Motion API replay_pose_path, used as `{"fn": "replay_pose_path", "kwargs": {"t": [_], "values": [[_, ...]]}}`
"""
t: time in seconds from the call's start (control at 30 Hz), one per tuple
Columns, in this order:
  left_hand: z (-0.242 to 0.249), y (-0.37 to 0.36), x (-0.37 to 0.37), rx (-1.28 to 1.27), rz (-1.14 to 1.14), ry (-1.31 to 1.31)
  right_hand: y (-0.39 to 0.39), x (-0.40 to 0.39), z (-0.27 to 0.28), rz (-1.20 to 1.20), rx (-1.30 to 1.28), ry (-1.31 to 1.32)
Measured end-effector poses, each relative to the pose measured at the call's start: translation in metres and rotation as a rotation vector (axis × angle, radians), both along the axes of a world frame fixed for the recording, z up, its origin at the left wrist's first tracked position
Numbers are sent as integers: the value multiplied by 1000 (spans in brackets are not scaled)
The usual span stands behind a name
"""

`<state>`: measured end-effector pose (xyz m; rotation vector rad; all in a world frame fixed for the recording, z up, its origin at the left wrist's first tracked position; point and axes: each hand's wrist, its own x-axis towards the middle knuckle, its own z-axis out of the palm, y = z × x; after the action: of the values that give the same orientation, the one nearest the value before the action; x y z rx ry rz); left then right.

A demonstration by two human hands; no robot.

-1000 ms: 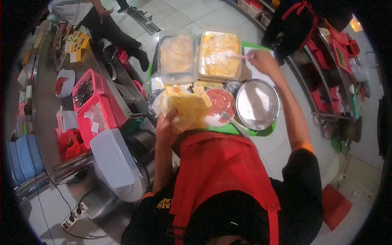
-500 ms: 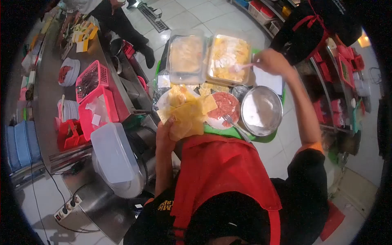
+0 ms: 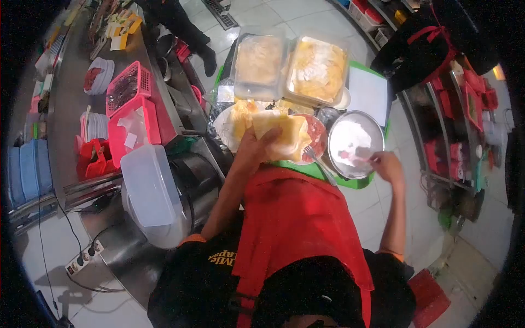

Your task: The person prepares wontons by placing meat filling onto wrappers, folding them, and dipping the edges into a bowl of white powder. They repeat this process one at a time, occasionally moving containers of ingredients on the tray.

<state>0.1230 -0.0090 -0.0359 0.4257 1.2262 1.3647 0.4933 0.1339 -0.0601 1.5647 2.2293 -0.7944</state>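
Far left on my feed, the steel bench (image 3: pixel 66 115) carries two pink baskets (image 3: pixel 151 123) end to end, with one clear plastic box (image 3: pixel 150 188) beside it. Moving right: one white plate (image 3: pixel 221 131) under a crumpled yellow pile (image 3: pixel 244 111), and behind it two plastic tubs (image 3: pixel 257 91) standing side by side. Here's the left hand (image 3: pixel 259 144), closed on the yellow sheets (image 3: pixel 281 130), thumb on top, held up in front of the tubs; they overlap too much for me to count. Just past them, one helping of pinkish minced meat (image 3: pixel 318 130), partly hidden, and one fork (image 3: pixel 322 165) lying beside it. Then one round metal bowl (image 3: pixel 350 171) with white powder (image 3: pixel 354 131), and at its right edge the right hand (image 3: pixel 387 165), fingers pinched narrow on one pinkish tool (image 3: pixel 361 154). The tip's blurred; I can't tell whether it touches. I read this step as taking up powder while the sheets wait alongside. The next move, I'd judge, calls for a level lift and steady sheets.
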Motion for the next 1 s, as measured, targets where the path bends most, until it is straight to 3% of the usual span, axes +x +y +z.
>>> {"fn": "replay_pose_path", "kwargs": {"t": [0.03, 0.1, 0.17, 0.23, 0.3, 0.47, 0.53, 0.6, 0.63, 0.7, 0.77, 0.87, 0.9, 1.0], "values": [[-1, 4, 2, 4, -3, -5, -6, -3, -1, -3, 4, -5], [0, 10, 6, -4, -157, 78, -18, -18, 6, 94, 362, 82], [9, 15, 14, -8, -212, 57, -17, -58, 42, -133, 328, 549], [16, 18, 21, -10, -271, 40, -26, -109, 82, -158, 156, 965], [20, 20, 27, 5, -319, 164, -29, -144, 94, 87, 259, 987], [4, 18, 30, 87, -270, 150, -23, -175, 95, 207, 205, 966], [3, 15, 22, -8, -282, 67, -20, -182, 95, 243, 173, 979], [-16, 11, 11, 25, -259, 7, -14, -188, 100, 92, 34, 1065], [-27, 9, 5, 57, -244, -48, -7, -191, 92, 26, -22, 1253], [-29, 7, -6, 106, -167, -88, 18, -189, 100, -46, -91, 1255], [-27, 3, -15, 156, -93, -130, 51, -189, 101, -145, -15, 1223], [-22, -2, -31, 156, 1, 27, 109, -189, 85, -125, 133, 1124], [-24, -7, -37, 96, 20, 4, 116, -193, 95, -177, 103, 984], [-23, -13, -47, 81, 57, -5, 166, -196, 46, -38, 202, 826]]}}
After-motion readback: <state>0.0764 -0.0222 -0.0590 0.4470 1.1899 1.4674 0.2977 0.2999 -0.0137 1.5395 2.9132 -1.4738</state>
